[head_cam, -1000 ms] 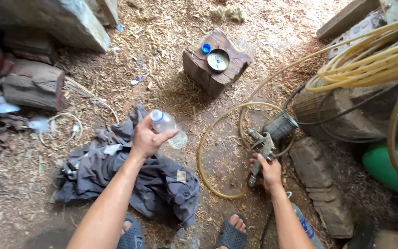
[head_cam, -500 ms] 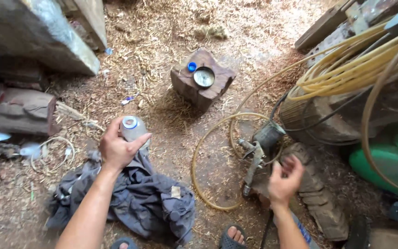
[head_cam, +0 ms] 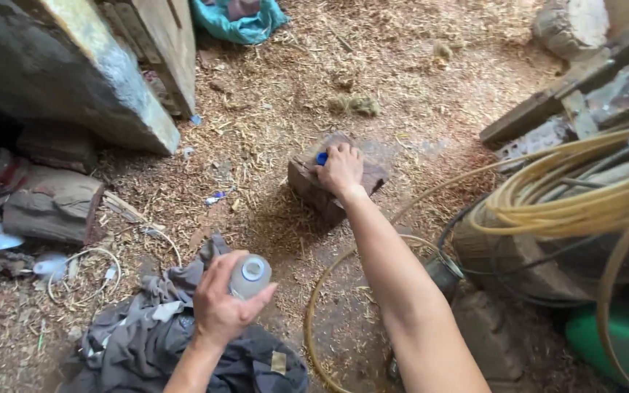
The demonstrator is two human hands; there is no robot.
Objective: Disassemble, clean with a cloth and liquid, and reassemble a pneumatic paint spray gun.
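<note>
My left hand [head_cam: 218, 311] grips a small clear plastic bottle [head_cam: 250, 276] with its mouth open, held upright over a heap of dark grey cloth [head_cam: 147, 342]. My right hand [head_cam: 339, 171] reaches forward and rests on top of a small wooden block [head_cam: 314, 191] on the ground. Its fingers touch a blue bottle cap [head_cam: 322, 158] at the block's top edge. Whether the fingers have closed on the cap is hidden.
Coils of yellow hose [head_cam: 569, 200] lie at the right over a dark stump, with a green container [head_cam: 616, 342] below. A yellow hose loop [head_cam: 316, 306] runs under my right arm. Concrete slab [head_cam: 74, 80], wood pieces and straw-strewn dirt surround.
My right hand left the sprayer near the hose and reached forward onto the wooden block, covering the round thing there. My left hand lifted the bottle upright and stayed over the cloth.
</note>
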